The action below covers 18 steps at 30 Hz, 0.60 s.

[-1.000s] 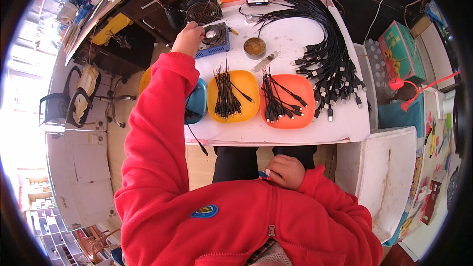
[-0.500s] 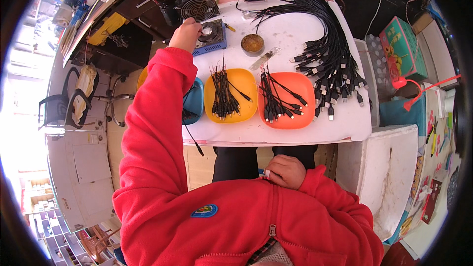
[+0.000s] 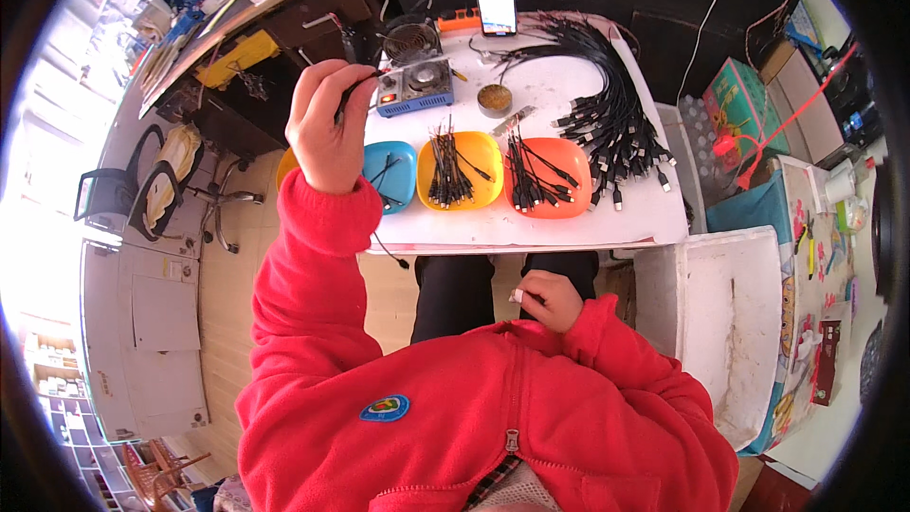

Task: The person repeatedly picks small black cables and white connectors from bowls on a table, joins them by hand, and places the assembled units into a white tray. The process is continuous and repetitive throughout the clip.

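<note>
My left hand (image 3: pixel 327 123) is raised in front of the blue solder pot (image 3: pixel 415 95), its fingertips pinched on a thin black cable (image 3: pixel 356 87). A fine pale streak runs from the fingertips across the pot; I cannot tell what it is. Near my lap, my right hand (image 3: pixel 552 301) rests with curled fingers and a white wrap on one; anything inside is hidden. Several short black cables lie in the blue tray (image 3: pixel 402 156), the yellow tray (image 3: pixel 491 156) and the orange tray (image 3: pixel 567 209). Another cable's black plug (image 3: pixel 404 264) hangs past the table edge.
On the white table (image 3: pixel 445 233) stand a round tin (image 3: pixel 495 100), an upright phone (image 3: pixel 495 2) and a fan (image 3: pixel 411 36). A large bundle of black cables (image 3: pixel 626 128) covers the right side. A white foam box (image 3: pixel 725 322) stands to the right, an office chair (image 3: pixel 147 180) to the left.
My left hand has drawn back from the solder pot toward me and up, uncovering the pot and the blue tray. My right hand has shifted slightly by my lap. The view has moved a little.
</note>
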Motion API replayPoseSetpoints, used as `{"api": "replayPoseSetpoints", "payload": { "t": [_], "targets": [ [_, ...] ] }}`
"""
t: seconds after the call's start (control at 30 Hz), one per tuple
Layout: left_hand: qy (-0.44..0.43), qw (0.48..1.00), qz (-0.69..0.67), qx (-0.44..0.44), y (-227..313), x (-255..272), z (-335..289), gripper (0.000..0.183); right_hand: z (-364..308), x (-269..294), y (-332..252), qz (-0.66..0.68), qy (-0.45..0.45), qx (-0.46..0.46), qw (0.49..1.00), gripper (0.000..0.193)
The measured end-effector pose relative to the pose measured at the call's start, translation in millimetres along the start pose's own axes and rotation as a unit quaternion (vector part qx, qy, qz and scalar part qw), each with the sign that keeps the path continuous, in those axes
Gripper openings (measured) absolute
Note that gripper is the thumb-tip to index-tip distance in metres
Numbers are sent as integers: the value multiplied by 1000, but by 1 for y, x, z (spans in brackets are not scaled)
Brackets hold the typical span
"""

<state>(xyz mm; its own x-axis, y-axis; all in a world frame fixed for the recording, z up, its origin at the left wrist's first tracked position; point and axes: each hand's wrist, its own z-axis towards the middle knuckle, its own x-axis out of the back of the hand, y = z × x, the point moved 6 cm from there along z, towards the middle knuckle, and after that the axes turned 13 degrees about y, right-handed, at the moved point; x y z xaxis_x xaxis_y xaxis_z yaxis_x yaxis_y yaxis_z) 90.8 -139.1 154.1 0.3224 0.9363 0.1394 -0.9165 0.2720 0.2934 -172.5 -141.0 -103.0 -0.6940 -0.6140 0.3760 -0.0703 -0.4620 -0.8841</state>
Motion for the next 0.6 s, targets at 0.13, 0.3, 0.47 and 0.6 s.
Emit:
{"api": "replayPoseSetpoints", "payload": {
  "t": [0.13,0.3,0.47,0.6],
  "targets": [
    [80,990,-112,38,72,54,26,14,20,14,-55,-5,7,12,1000,10],
    [119,951,-285,-8,160,86,46,19,50,69,-191,3,166,183,969,35],
    [2,793,-575,200,235,31,9,22,27,82,-265,73,290,271,915,49],
    [-110,746,-603,260,240,-8,-17,62,-20,156,-249,-115,440,191,870,22]
  ]
}}
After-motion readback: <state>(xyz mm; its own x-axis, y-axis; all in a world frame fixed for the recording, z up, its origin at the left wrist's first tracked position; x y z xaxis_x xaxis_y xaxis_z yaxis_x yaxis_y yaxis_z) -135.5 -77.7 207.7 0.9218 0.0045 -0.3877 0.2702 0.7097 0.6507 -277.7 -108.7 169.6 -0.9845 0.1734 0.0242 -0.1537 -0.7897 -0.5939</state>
